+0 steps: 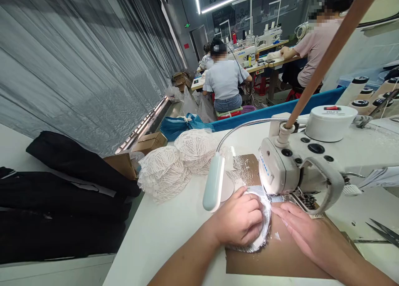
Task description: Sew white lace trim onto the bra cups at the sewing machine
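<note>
Two hands steady a white lace piece (264, 227) at a sewing machine (279, 169).
The left hand (241, 219) lies on the piece, fingers curled, whether pinching it I cannot tell; the right hand (301, 228) rests flat, fingers extended to its edge; beneath lies a brown sheet (280, 257), beyond stand a lamp (213, 184) and lace stacks (165, 171).

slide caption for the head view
At a sewing machine, left hand rests on white cloth, right hand at its edge.
</note>
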The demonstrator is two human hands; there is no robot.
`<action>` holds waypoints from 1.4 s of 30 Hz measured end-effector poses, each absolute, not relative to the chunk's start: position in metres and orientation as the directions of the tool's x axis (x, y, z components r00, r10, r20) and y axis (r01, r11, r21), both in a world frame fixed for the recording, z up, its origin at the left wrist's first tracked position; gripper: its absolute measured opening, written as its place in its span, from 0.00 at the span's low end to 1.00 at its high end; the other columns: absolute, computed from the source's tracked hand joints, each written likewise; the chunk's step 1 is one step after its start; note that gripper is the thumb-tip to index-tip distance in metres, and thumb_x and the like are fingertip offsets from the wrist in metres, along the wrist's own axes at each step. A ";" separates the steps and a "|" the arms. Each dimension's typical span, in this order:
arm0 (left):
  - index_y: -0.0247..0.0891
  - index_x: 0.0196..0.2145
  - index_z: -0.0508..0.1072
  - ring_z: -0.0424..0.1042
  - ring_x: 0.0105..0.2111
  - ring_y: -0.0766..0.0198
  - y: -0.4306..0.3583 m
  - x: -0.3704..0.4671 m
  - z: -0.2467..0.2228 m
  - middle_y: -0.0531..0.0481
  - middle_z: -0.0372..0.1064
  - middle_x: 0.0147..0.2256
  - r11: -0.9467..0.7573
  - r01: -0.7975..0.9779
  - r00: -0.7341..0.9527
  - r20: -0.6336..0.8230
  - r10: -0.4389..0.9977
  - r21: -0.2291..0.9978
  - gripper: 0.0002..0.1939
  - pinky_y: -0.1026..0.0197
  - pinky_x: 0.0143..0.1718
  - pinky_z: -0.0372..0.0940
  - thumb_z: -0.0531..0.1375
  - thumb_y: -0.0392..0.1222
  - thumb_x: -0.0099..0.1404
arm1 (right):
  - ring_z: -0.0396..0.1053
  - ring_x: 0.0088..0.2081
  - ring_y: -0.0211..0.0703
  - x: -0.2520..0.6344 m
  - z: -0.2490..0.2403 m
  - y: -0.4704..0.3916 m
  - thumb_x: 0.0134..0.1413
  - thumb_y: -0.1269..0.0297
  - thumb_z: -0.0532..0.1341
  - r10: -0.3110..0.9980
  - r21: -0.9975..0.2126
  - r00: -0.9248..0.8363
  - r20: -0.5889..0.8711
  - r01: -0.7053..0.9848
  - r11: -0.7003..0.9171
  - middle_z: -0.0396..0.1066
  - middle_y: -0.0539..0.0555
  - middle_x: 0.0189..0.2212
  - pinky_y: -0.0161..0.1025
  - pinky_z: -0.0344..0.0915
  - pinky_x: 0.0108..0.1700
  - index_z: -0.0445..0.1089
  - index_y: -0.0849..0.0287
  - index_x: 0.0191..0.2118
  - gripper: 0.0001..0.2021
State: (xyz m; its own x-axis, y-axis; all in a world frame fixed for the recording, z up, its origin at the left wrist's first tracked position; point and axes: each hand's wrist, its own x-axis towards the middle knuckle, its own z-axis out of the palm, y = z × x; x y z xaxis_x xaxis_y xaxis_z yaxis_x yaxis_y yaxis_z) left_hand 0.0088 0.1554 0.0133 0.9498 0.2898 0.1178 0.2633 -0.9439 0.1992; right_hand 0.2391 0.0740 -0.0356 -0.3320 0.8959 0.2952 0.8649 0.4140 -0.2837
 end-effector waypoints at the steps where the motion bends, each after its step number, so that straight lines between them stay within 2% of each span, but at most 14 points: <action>1: 0.40 0.36 0.69 0.66 0.47 0.58 0.155 0.009 0.013 0.47 0.71 0.39 -0.940 0.270 0.947 0.119 0.299 0.210 0.08 0.48 0.60 0.48 0.52 0.43 0.66 | 0.74 0.39 0.43 0.238 -0.035 0.074 0.57 0.70 0.50 0.894 -0.279 -0.331 0.301 0.866 0.414 0.74 0.54 0.42 0.34 0.69 0.34 0.62 0.44 0.60 0.26; 6: 0.39 0.37 0.68 0.66 0.44 0.59 0.152 0.009 0.006 0.48 0.69 0.39 -0.890 0.348 0.906 0.141 0.400 0.294 0.09 0.48 0.61 0.47 0.55 0.47 0.65 | 0.72 0.42 0.40 0.235 -0.031 0.073 0.57 0.72 0.49 0.873 -0.262 -0.369 0.318 0.851 0.455 0.73 0.52 0.47 0.33 0.68 0.37 0.64 0.46 0.58 0.25; 10: 0.38 0.42 0.68 0.66 0.44 0.58 0.148 0.013 0.001 0.46 0.68 0.40 -0.853 0.409 0.861 0.173 0.479 0.326 0.10 0.48 0.59 0.51 0.54 0.44 0.65 | 0.70 0.38 0.39 0.232 -0.026 0.074 0.56 0.73 0.49 0.862 -0.275 -0.382 0.333 0.835 0.477 0.72 0.53 0.42 0.32 0.66 0.35 0.68 0.49 0.53 0.23; 15: 0.38 0.31 0.67 0.65 0.35 0.61 0.149 0.021 -0.006 0.47 0.68 0.34 -0.863 0.444 0.846 0.205 0.493 0.241 0.05 0.51 0.53 0.57 0.52 0.36 0.63 | 0.66 0.33 0.39 0.228 -0.023 0.074 0.51 0.77 0.48 0.845 -0.287 -0.465 0.264 0.799 0.529 0.68 0.52 0.32 0.33 0.61 0.31 0.71 0.50 0.44 0.22; 18: 0.38 0.31 0.66 0.65 0.37 0.61 0.151 0.019 -0.008 0.47 0.68 0.34 -0.879 0.424 0.858 0.214 0.466 0.218 0.04 0.51 0.55 0.56 0.53 0.36 0.63 | 0.66 0.34 0.40 0.227 -0.023 0.074 0.52 0.78 0.48 0.849 -0.262 -0.455 0.270 0.813 0.519 0.68 0.53 0.34 0.33 0.61 0.32 0.70 0.51 0.46 0.22; 23: 0.38 0.38 0.69 0.65 0.40 0.62 0.153 0.012 -0.002 0.49 0.68 0.36 -0.903 0.369 0.893 0.187 0.410 0.220 0.07 0.49 0.60 0.50 0.52 0.39 0.66 | 0.67 0.37 0.40 0.230 -0.028 0.074 0.53 0.78 0.48 0.823 -0.207 -0.454 0.341 0.818 0.537 0.70 0.54 0.40 0.34 0.62 0.35 0.69 0.52 0.47 0.22; 28: 0.38 0.45 0.71 0.66 0.40 0.61 0.154 0.009 0.002 0.48 0.69 0.37 -0.920 0.328 0.914 0.174 0.367 0.216 0.14 0.47 0.61 0.47 0.50 0.44 0.69 | 0.66 0.31 0.38 0.237 -0.037 0.073 0.53 0.77 0.48 0.815 -0.154 -0.448 0.367 0.835 0.528 0.71 0.54 0.37 0.34 0.60 0.31 0.69 0.52 0.50 0.23; 35: 0.40 0.52 0.69 0.64 0.41 0.62 0.151 0.007 0.003 0.48 0.68 0.40 -0.913 0.313 0.918 0.163 0.361 0.261 0.19 0.45 0.62 0.44 0.49 0.49 0.70 | 0.66 0.31 0.38 0.239 -0.043 0.071 0.54 0.77 0.48 0.826 -0.128 -0.449 0.342 0.848 0.514 0.71 0.54 0.38 0.35 0.60 0.30 0.66 0.53 0.54 0.25; 40: 0.44 0.54 0.68 0.63 0.42 0.61 0.150 0.005 0.003 0.48 0.65 0.42 -0.919 0.312 0.928 0.130 0.349 0.239 0.21 0.44 0.61 0.46 0.51 0.53 0.69 | 0.66 0.28 0.38 0.241 -0.047 0.068 0.58 0.75 0.47 0.851 -0.119 -0.445 0.278 0.864 0.490 0.71 0.51 0.33 0.34 0.59 0.26 0.61 0.52 0.59 0.25; 42: 0.45 0.55 0.67 0.63 0.42 0.60 0.149 0.005 0.004 0.48 0.65 0.42 -0.925 0.310 0.932 0.121 0.341 0.217 0.21 0.44 0.60 0.47 0.51 0.54 0.69 | 0.68 0.29 0.38 0.241 -0.044 0.068 0.59 0.73 0.47 0.868 -0.138 -0.411 0.279 0.877 0.460 0.72 0.51 0.35 0.33 0.61 0.27 0.61 0.50 0.59 0.24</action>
State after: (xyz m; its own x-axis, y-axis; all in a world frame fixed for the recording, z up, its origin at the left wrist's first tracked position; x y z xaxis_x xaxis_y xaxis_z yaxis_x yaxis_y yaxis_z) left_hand 0.0053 0.1495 0.0036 0.9322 0.3410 0.1214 0.3102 -0.9255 0.2174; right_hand 0.2410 0.0684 -0.0444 -0.4112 0.8678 0.2792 0.8771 0.4600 -0.1382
